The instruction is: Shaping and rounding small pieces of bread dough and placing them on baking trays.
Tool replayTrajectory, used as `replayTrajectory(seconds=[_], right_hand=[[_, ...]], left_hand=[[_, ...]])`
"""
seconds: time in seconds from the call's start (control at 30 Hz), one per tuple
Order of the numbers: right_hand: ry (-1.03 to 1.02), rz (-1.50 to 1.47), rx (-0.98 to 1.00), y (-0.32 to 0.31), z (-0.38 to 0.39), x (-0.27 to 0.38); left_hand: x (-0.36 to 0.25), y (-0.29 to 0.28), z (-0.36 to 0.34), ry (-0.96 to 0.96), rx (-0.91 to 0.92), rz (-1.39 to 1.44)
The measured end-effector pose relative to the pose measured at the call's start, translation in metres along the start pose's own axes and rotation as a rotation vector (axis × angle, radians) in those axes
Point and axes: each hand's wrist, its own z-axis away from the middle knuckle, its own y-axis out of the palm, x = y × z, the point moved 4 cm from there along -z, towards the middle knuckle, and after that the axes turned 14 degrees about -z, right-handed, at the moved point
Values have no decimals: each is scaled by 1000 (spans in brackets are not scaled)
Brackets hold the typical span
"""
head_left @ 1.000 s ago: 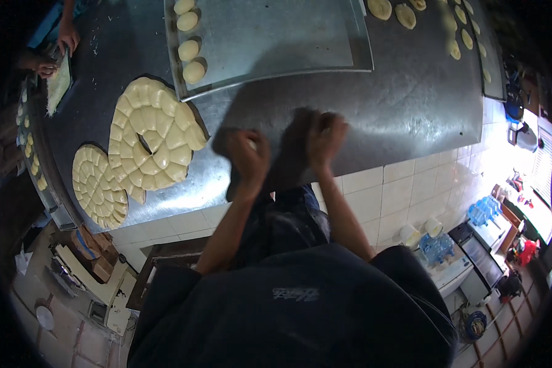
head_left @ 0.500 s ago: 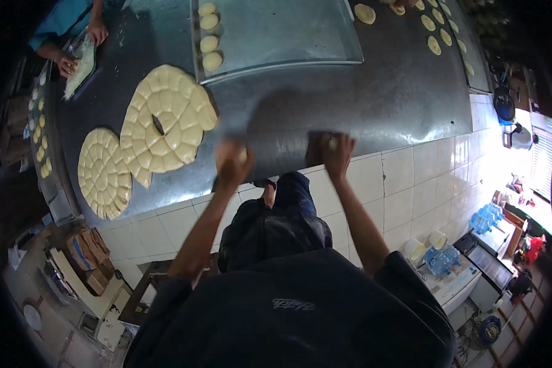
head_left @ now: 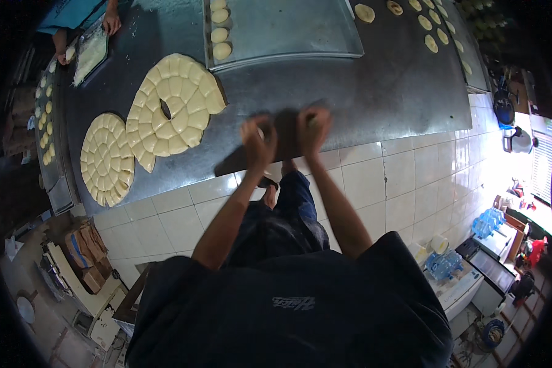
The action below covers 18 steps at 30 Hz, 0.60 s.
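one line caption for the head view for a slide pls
Both hands, left hand and right hand, rolling small dough pieces at the metal table edge, beside two round portioned dough discs.

Left hand (head_left: 257,142) and right hand (head_left: 313,130) curled side by side at the edge of a dark metal surface (head_left: 374,92), two round scored dough discs (head_left: 172,104) to the left, metal tray (head_left: 288,27) with dough balls (head_left: 220,34) behind
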Motion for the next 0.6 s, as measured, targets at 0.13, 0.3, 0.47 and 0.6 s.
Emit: replayTrajectory(seconds=[0.13,0.3,0.47,0.6], right_hand=[[95,-26,143,-43,54,46],[232,-302,224,-38,23,49],[86,-63,518,-7,15,68],[70,-43,723,25,5,55]], left_hand=[[29,-46,74,6,111,113],[10,-58,17,-172,137,269],[14,-40,-5,-9,347,279],[8,-37,-13,-66,331,398]])
